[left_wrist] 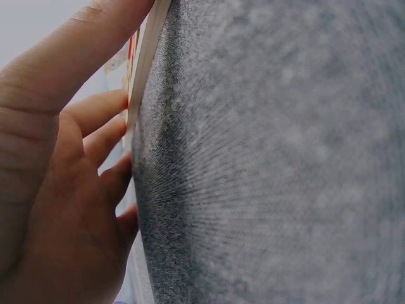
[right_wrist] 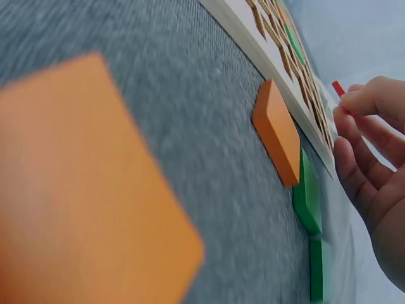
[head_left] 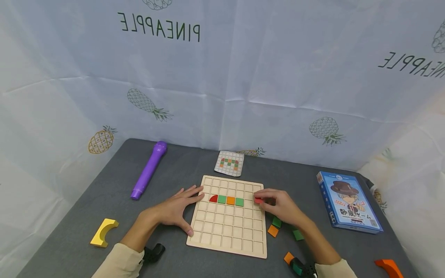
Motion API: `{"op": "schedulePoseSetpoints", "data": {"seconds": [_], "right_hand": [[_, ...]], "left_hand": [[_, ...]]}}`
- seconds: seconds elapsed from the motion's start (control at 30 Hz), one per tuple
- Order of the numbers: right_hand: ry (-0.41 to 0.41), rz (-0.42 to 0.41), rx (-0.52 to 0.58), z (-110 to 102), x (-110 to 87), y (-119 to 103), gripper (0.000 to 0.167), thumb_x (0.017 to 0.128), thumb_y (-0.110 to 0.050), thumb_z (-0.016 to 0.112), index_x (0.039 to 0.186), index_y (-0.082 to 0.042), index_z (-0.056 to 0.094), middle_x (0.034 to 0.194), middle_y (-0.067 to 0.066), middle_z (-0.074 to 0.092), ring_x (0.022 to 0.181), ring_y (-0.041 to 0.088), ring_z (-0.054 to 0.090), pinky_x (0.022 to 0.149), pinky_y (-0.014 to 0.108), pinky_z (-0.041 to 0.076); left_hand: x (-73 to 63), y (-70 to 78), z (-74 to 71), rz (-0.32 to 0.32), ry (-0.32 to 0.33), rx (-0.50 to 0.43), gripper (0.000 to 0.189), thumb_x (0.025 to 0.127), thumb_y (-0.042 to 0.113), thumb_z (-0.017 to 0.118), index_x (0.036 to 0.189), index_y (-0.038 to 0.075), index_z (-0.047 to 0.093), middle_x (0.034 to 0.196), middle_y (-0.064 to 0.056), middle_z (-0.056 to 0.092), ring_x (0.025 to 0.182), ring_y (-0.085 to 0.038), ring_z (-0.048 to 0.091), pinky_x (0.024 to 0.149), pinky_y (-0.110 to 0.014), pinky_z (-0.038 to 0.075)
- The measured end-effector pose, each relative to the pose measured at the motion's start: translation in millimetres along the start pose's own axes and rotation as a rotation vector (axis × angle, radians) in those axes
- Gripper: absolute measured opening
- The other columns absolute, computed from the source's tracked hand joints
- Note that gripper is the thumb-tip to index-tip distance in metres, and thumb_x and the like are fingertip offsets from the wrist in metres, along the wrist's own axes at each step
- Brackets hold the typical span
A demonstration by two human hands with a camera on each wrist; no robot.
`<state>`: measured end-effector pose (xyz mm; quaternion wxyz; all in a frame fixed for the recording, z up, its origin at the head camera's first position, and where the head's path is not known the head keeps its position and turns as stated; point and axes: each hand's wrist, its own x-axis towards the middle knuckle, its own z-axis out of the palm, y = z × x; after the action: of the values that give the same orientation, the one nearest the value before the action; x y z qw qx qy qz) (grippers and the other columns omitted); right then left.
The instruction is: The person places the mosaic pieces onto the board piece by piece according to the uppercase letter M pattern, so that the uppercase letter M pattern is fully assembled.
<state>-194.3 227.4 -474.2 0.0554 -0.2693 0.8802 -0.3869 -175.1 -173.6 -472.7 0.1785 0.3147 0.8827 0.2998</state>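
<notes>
Nearest the person, an orange tile (head_left: 289, 258) lies just beside the black wrist device (head_left: 303, 268) on the right arm; a low sweep of that wrist could knock it away. Farther on, green tiles (head_left: 298, 234) and another orange tile (head_left: 272, 231) lie under or near the right forearm, open to the same risk. The left hand (head_left: 175, 210) is spread wide, thumb and fingertips touching the board's left edge, gripping nothing; uneven pressure could skew the board (head_left: 222, 241). The right hand (head_left: 281, 205) pinches a red piece (head_left: 259, 200) at the right-hand columns; whether it touches the board cannot be told. A loose pinch could drop it askew across a ridge. Beyond, the pattern card (head_left: 230, 163) stands apart; misreading its small squares could misplace a piece.
</notes>
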Motion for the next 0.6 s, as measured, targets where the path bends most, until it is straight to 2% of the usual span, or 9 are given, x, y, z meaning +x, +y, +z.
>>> {"op": "schedulePoseSetpoints", "data": {"seconds": [0.1,0.17,0.33,0.5,0.6], "right_hand": [[-0.015,-0.021,0.003,4,3.9,-1,0.027,0.096,-0.014,0.070,0.122,-0.012,0.076,0.129,0.008,0.072,0.110,0.016,0.070,0.076,0.022,0.057],[-0.024,-0.031,0.010,6,5.9,-3,0.025,0.097,-0.013,0.069,0.120,-0.010,0.077,0.129,0.009,0.073,0.112,0.018,0.070,0.076,0.021,0.057],[-0.031,-0.029,0.021,11,8.7,-5,0.024,0.097,-0.012,0.069,0.119,-0.009,0.077,0.127,0.010,0.074,0.106,0.018,0.071,0.072,0.020,0.056],[-0.035,-0.022,0.007,14,9.0,-6,0.025,0.096,-0.012,0.069,0.120,-0.009,0.077,0.127,0.009,0.075,0.117,0.029,0.070,0.077,0.020,0.058],[-0.032,-0.016,-0.008,15,9.2,-7,0.025,0.096,-0.013,0.070,0.120,-0.010,0.077,0.126,0.007,0.075,0.120,0.031,0.069,0.081,0.022,0.059]], "left_hand": [[0.3,0.1,-0.1,0.000,0.000,-0.002,0.121,0.062,0.045,0.096,0.159,0.005,0.035,0.172,-0.014,0.019,0.159,-0.045,0.013,0.125,-0.071,0.010],[0.7,0.0,-0.1,-0.002,0.002,0.000,0.121,0.062,0.045,0.096,0.159,0.005,0.036,0.172,-0.014,0.020,0.160,-0.044,0.013,0.125,-0.071,0.010],[1.6,-0.9,0.2,-0.001,0.002,0.001,0.121,0.062,0.046,0.096,0.159,0.005,0.036,0.172,-0.014,0.020,0.160,-0.044,0.013,0.125,-0.071,0.010],[1.6,-1.3,0.3,-0.002,-0.004,-0.002,0.121,0.062,0.046,0.095,0.159,0.006,0.035,0.172,-0.014,0.019,0.160,-0.044,0.012,0.125,-0.071,0.009],[1.4,-1.1,0.1,-0.003,-0.003,-0.007,0.121,0.062,0.046,0.096,0.159,0.005,0.035,0.172,-0.014,0.019,0.160,-0.044,0.012,0.125,-0.071,0.009]]}}
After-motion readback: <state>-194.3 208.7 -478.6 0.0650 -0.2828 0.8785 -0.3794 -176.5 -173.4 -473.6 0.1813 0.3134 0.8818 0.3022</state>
